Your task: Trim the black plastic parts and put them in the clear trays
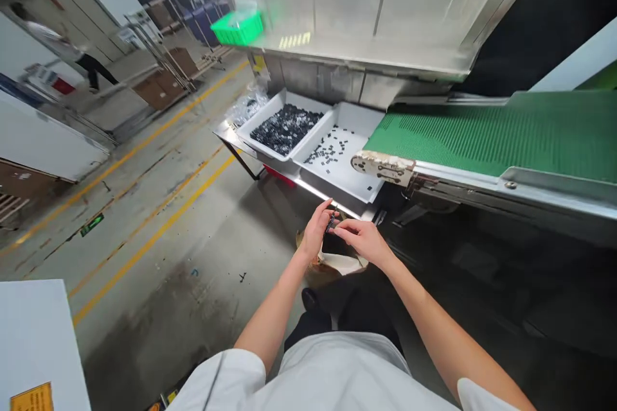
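Note:
My left hand (317, 229) and my right hand (362, 239) meet in front of me, both pinching a small dark part (330, 221) between their fingertips. They hover just in front of the near rim of a white tray (357, 189) that holds a scatter of small black parts (330, 151). To its left stands a second white tray (255, 131) heaped with many black parts (285, 128). Beneath my hands sits a bag or bin with a white lining (344, 263) on the floor.
A green conveyor belt (482, 135) with a metal frame runs off to the right and ends at the trays. A green basket (238, 27) sits on the steel machine top behind. Yellow lines cross the concrete floor at left. A person walks far off at upper left.

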Available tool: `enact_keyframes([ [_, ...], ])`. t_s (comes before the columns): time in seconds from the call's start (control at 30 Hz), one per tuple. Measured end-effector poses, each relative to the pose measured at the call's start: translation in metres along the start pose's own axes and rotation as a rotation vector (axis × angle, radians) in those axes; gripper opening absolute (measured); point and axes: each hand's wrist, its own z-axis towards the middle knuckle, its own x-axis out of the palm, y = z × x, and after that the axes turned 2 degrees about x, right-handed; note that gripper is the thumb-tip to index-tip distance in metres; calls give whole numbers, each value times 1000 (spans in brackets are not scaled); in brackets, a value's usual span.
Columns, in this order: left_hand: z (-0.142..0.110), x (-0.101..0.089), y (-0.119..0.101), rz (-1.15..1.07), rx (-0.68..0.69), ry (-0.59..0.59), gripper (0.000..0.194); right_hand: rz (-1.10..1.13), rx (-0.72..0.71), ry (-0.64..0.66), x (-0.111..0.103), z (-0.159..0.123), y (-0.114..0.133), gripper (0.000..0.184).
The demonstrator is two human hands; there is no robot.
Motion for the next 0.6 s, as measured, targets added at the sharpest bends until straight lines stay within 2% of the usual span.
enact_keyframes([
  [0.1,20,-3,-42,19,61,3,85,14,-78,-18,-10,22,40,36],
  [0.23,59,3,-82,107,186,-47,84,41,-144,-9,-31,57,72,39],
  [0.43,117,4,-116,123,318,-110,86,48,-239,-50,-52,120,97,38],
  [0.6,184,-15,-135,134,347,-95,81,-13,-197,-103,-50,191,113,41],
])
